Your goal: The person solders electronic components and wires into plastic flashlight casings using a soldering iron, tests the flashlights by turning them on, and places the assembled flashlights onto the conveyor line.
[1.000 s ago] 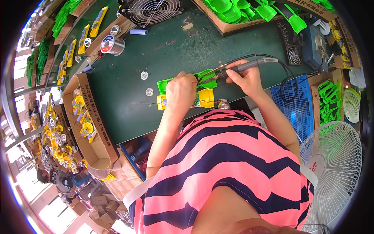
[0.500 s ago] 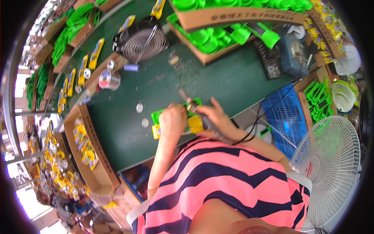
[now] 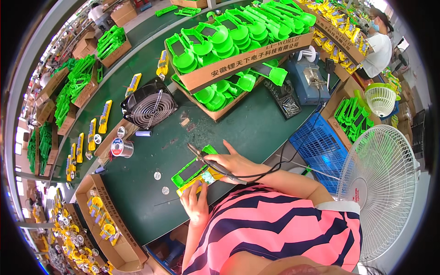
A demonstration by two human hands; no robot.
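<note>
A soldering iron [image 3: 201,156] with a black cable is in my right hand [image 3: 236,164], its metal tip pointing away to the left above the table. My left hand [image 3: 196,205] grips the near left end of a yellow plastic housing [image 3: 187,187] between thumb and fingers. On that housing sits a small light-coloured circuit board [image 3: 208,178], close under my right hand. A green plastic housing [image 3: 178,178] with a dark panel lies just beyond the yellow one; my right hand and the iron cover part of it.
Cartons of green housings [image 3: 201,83] stand at the back. A black fan [image 3: 149,106], a solder spool [image 3: 122,147] and a carton of yellow parts [image 3: 120,229] are to the left. A blue soldering station [image 3: 306,82], a blue crate [image 3: 316,151] and a white fan [image 3: 380,192] are on the right.
My left hand has moved from over the green housing to the near left end of the yellow housing. The iron stays in my right hand. The whole view has shifted.
</note>
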